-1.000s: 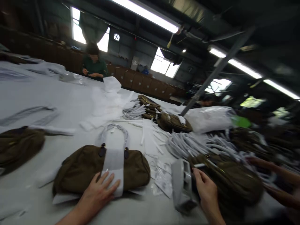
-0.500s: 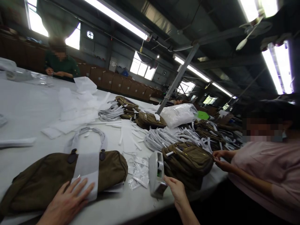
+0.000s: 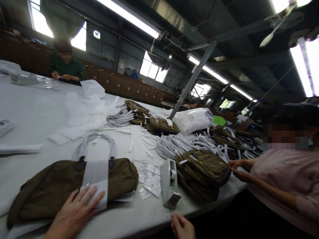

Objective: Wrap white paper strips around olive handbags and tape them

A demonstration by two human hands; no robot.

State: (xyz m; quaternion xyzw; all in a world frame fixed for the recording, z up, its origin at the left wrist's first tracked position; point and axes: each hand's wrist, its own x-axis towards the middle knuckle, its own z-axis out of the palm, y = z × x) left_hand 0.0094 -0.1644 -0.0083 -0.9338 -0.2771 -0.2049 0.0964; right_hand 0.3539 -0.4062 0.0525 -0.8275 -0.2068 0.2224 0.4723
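Observation:
An olive-green handbag [image 3: 50, 189] lies on the table at the left front, its looped handles [image 3: 113, 146] covered in pale wrapping. A white sheet strip [image 3: 96, 172] crosses the middle of the bag. My left hand [image 3: 77, 207] rests on the strip's lower end with its fingers spread. Below the grey tape dispenser [image 3: 167, 186], near the table's front edge, my right hand [image 3: 183, 227] has thumb and fingers pinched together. Whatever is in that pinch, if anything, is too small to make out. Small clear packets [image 3: 152, 179] lie between the bag and the dispenser.
Stacked olive bags [image 3: 201, 172] with wrapped handles stand right of the dispenser, beside a co-worker in pink [image 3: 281, 172]. White sheets [image 3: 82, 113] and a plastic-wrapped bundle [image 3: 193, 119] lie farther back. A metal post [image 3: 191, 79] rises from the table. Another person [image 3: 66, 66] sits at the far side.
My right hand has moved from the side of the tape dispenser down and slightly left, toward the table's front edge. My left hand stays on the strip. The view has shifted slightly.

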